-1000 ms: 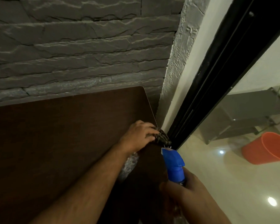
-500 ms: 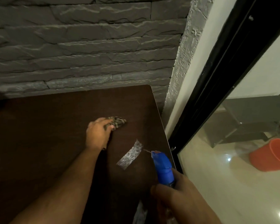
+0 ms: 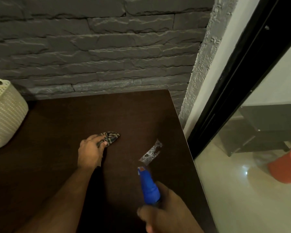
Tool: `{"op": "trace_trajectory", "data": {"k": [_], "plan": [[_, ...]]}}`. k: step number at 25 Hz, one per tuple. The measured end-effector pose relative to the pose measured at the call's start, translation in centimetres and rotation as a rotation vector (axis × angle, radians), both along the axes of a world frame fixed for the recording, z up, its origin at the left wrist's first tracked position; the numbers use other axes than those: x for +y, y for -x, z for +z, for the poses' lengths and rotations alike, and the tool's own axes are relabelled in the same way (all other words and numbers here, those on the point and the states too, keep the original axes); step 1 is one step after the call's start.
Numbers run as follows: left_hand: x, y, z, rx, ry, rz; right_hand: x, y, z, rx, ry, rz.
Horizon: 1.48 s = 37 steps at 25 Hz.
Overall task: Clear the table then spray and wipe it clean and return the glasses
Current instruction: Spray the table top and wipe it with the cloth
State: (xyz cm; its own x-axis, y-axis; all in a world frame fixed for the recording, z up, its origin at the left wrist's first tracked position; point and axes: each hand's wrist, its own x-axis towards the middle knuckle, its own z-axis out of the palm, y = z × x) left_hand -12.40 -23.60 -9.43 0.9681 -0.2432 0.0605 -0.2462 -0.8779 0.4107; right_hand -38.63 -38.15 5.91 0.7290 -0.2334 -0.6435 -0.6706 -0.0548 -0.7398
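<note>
Hands point(image 3: 90, 153): spray bottle point(image 3: 149, 187) nozzle forward.

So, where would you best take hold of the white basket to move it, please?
Probably the basket's top rim, reached from above: its perforated walls look smooth and rounded and offer little purchase, and the open top faces up. Only its right part shows, so handles cannot be judged.

You have one dark brown wooden table point(image 3: 57, 132), one checked cloth point(image 3: 111, 137), one blue-headed spray bottle point(image 3: 149, 187), one cream perforated plastic basket point(image 3: 5, 113), one orange plastic bucket point(image 3: 287, 167), your two hands, left hand point(image 3: 90, 153), right hand point(image 3: 170, 211)
</note>
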Motion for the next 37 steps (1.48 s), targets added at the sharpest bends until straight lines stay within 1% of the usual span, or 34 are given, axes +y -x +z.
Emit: {"op": "trace_trajectory", "data": {"k": [1,5,8,10,12,14,15,18,19,20,21,24,25,26,27,29,30,31,32,33,35,36,37], "plan": [[0.4,0.1,0.0,-0.002,-0.011,0.003,-0.1,0.4,-0.2,0.014,-0.023,-0.026],[1.9,0.5,-0.1,0.012,0.001,0.006,-1.0,2.9,0.0,0.029,0.034,-0.183],[0.9,0.9,0.8,0.034,0.015,0.100,-0.9,4.2,0.7,0.027,0.038,-0.269],[-0.3,1.6,1.1,0.036,0.034,0.170,0.0,4.5,0.8,0.025,0.008,-0.240],[-2.0,2.1,1.1,0.021,0.057,0.160,1.5,4.3,0.5,0.039,0.009,-0.150],[-4.3,3.2,1.5,0.021,0.066,0.065,2.6,4.3,0.2,0.035,0.023,-0.102],[-5.9,4.3,1.6,0.034,0.079,-0.026,2.7,4.3,-0.1,0.029,0.031,-0.133],[-10.0,9.6,1.7,0.058,0.038,-0.465,1.7,4.3,-0.3,0.026,0.028,-0.211],[-10.3,10.9,1.2,0.029,0.002,-0.574,1.3,4.3,-0.2,0.016,0.017,-0.195],[-10.4,10.9,0.8,-0.008,-0.020,-0.600,0.8,4.2,-0.1,0.003,0.008,-0.184],[-10.3,9.8,0.7,-0.032,-0.017,-0.538,0.5,4.1,0.0,-0.005,0.011,-0.185],[-11.3,5.4,1.3,0.013,-0.008,-0.098,-0.3,4.1,0.3,-0.035,0.027,-0.200],[-12.0,5.0,1.5,0.046,0.016,-0.022,-0.6,4.2,0.3,-0.044,0.044,-0.214],[-12.8,5.5,1.6,0.072,0.044,-0.047,-0.8,4.4,0.2,-0.045,0.057,-0.225],[-13.4,6.7,1.5,0.075,0.064,-0.179,-1.1,4.3,0.2,-0.045,0.049,-0.230],[-13.1,10.4,1.4,0.058,0.067,-0.623,-1.5,4.1,0.2,-0.038,-0.008,-0.243],[-12.5,11.2,1.2,0.057,0.052,-0.795,-1.8,3.9,0.1,-0.030,-0.027,-0.239],[-12.3,10.5,1.1,0.031,0.048,-0.856,-2.0,3.9,-0.1,-0.025,-0.026,-0.219],[-12.7,8.9,1.0,0.009,0.042,-0.792,-2.2,3.8,-0.2,-0.021,-0.026,-0.204],[-13.5,7.2,1.0,0.013,0.030,-0.628,-2.3,3.7,-0.2,-0.020,-0.029,-0.202],[-15.3,4.1,1.4,0.071,0.026,-0.218,-2.7,3.7,-0.5,-0.026,-0.026,-0.217],[-16.1,3.7,1.4,0.083,0.027,-0.136,-2.9,3.9,-0.7,-0.027,-0.024,-0.225],[-17.0,4.4,1.4,0.070,0.019,-0.169,-3.1,4.0,-0.9,-0.025,-0.027,-0.236]]}}
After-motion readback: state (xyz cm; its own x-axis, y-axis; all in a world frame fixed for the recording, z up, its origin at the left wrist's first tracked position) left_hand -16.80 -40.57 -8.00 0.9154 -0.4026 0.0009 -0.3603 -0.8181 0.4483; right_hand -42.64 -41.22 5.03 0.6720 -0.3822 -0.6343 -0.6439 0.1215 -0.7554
